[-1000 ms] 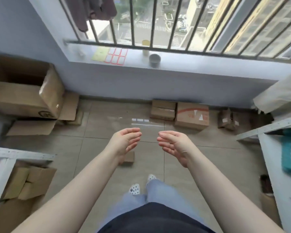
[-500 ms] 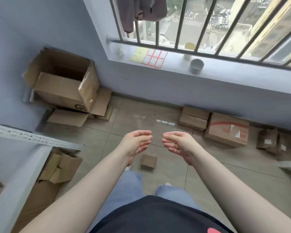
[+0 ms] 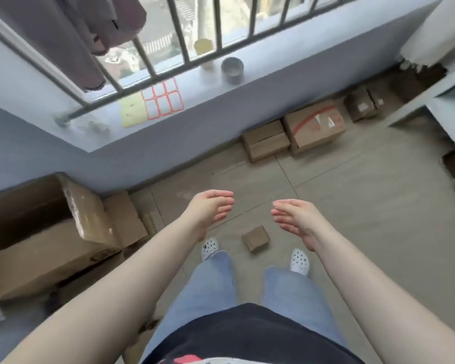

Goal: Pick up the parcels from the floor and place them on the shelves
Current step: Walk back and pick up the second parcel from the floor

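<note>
A small brown parcel (image 3: 255, 238) lies on the tiled floor between my feet, just below and between my hands. My left hand (image 3: 210, 209) and my right hand (image 3: 296, 219) are held out in front of me, palms facing each other, fingers loosely apart, holding nothing. Against the far wall sit a flat brown parcel (image 3: 265, 140), a larger carton with red print (image 3: 314, 126) and a small dark parcel (image 3: 361, 106). A white shelf (image 3: 415, 106) juts in at the right edge.
A big open cardboard box (image 3: 45, 232) lies on its side at the left with flattened flaps beside it. The windowsill (image 3: 195, 88) holds a grey cup (image 3: 232, 70), a yellow cup and sticker sheets. Window bars and hanging clothes are above.
The view has swung and tilted left, bringing the small parcel between my feet. My hands have spread slightly apart and stay empty.
</note>
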The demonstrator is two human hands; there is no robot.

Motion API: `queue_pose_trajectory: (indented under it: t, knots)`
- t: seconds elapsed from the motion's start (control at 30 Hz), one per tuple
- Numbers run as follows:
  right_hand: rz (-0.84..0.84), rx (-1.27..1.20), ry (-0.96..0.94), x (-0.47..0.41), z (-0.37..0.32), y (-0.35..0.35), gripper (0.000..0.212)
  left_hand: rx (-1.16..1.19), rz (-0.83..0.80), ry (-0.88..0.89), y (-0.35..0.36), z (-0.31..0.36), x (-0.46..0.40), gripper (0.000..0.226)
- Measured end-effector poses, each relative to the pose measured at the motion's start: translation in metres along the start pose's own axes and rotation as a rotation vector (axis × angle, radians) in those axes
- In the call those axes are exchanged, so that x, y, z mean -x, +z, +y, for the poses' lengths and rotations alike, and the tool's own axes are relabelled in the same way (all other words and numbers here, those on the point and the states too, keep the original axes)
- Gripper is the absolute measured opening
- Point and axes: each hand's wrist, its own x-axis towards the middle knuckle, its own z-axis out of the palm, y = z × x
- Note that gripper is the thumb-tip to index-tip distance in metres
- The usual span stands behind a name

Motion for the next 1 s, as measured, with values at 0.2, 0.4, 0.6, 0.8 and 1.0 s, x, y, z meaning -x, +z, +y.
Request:
queue_pose_trajectory:
  t: [0.2, 0.4, 0.6, 0.8, 1.0]
  knots:
    - [0.166, -0.231, 0.054, 0.030, 0.053, -0.006, 0.006, -0.216, -0.148, -0.023, 0.013, -0.009, -0.007, 0.011]
    - [0.227, -0.445, 0.062, 0.046, 0.108, -0.011, 0.010, -0.407, -0.276, -0.036, 0.047, -0.036, 0.001, 0.011]
    - [0.311, -0.654, 0.106, 0.047, 0.159, -0.013, 0.008, -0.560, -0.340, -0.053, 0.072, -0.057, 0.003, 0.012]
    - [0.436, -0.824, 0.174, 0.019, 0.187, -0.015, 0.010, -0.761, -0.419, -0.099, 0.092, -0.067, -0.032, 0.008]
    - [0.599, -0.927, 0.198, -0.068, 0.212, -0.016, 0.014, -0.992, -0.445, -0.071, 0.122, -0.083, -0.128, 0.009]
